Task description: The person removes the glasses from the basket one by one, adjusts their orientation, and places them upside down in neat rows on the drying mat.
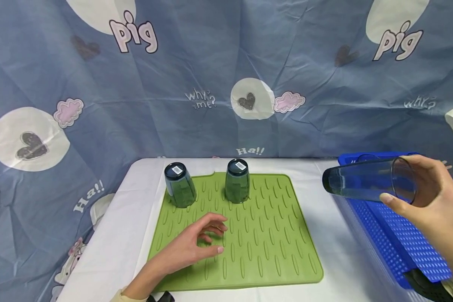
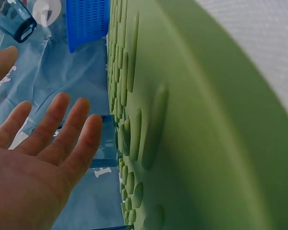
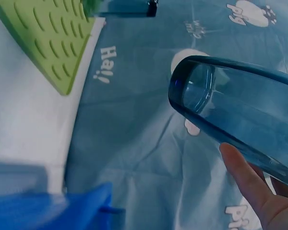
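A clear blue drinking glass [image 1: 358, 179] lies sideways in the air over the left edge of the blue basket, its base toward the left. My right hand [image 1: 434, 205] grips it near the rim, thumb in front; the right wrist view shows the glass [image 3: 240, 105] close up. Two more glasses stand upside down on the green drying mat: one glass [image 1: 180, 186] at its back left corner, another glass [image 1: 237, 182] nearer the middle. Above the mat's front left part hovers my left hand [image 1: 192, 243], fingers loosely bent, holding nothing. Its palm [image 2: 33, 182] shows in the left wrist view.
The green drying mat [image 1: 264, 251] lies on a white-covered table [image 1: 109, 251]. At the right stands a blue perforated basket [image 1: 415, 243] with a clear plastic bin wall [image 1: 362, 243] along its left side. A blue printed cloth [image 1: 196, 75] hangs behind.
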`<state>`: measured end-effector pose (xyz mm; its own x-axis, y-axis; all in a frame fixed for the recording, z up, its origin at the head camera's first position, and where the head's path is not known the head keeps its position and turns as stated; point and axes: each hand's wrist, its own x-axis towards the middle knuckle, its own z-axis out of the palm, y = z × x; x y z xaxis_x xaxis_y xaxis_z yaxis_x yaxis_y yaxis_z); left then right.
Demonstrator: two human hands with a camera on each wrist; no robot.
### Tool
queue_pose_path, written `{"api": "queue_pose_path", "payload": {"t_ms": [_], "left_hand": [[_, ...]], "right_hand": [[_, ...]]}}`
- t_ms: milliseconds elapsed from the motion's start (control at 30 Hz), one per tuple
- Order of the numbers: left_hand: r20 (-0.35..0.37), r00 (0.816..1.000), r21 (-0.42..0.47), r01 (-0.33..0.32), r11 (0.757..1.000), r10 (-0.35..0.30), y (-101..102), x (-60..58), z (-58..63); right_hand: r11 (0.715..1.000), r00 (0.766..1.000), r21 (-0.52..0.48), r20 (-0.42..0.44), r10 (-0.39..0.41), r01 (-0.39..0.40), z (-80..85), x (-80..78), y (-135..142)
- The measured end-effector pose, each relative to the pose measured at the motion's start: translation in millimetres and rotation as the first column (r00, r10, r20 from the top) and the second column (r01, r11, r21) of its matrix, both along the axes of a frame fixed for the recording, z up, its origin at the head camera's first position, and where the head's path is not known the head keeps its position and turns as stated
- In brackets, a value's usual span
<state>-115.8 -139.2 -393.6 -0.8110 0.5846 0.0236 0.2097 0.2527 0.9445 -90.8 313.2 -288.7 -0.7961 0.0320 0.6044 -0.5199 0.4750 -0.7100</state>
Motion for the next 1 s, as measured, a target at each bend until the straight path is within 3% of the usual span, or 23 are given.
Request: {"api": "queue_pose_path", "payload": {"t_ms": [67, 200, 300, 500, 900, 1000], "left_hand": [[-0.004, 1.0, 0.001, 0.0, 1.0, 0.0, 0, 0.2, 0.4], [-0.001, 1.0, 0.01, -0.001, 1.0, 0.001, 0, 0.2, 1.2], [0.001, 1.0, 0.013, -0.003, 1.0, 0.003, 1, -0.9, 2.2], [-0.018, 1.0, 0.015, -0.011, 1.0, 0.011, 4, -2.8, 4.6], [-0.046, 0.998, 0.02, -0.042, 0.999, 0.043, 10, -2.0, 6.7], [-0.048, 0.998, 0.026, -0.045, 0.999, 0.046, 11, -2.2, 7.7]], "right_hand": [[0.999, 1.0, 0.031, 0.021, -0.013, 0.012, -2.4, 0.5, -4], [0.994, 0.996, -0.072, 0.018, 0.088, -0.086, -6.7, -0.5, -11], [0.965, 0.982, -0.183, -0.005, 0.19, -0.187, -9.6, -1.4, -16], [0.906, 0.951, -0.292, -0.046, 0.306, -0.306, -15.6, -2.6, -23], [0.837, 0.906, -0.361, -0.061, 0.419, -0.411, -33.0, -6.0, -36], [0.831, 0.899, -0.361, -0.056, 0.435, -0.424, -37.6, -7.9, -39]]}}
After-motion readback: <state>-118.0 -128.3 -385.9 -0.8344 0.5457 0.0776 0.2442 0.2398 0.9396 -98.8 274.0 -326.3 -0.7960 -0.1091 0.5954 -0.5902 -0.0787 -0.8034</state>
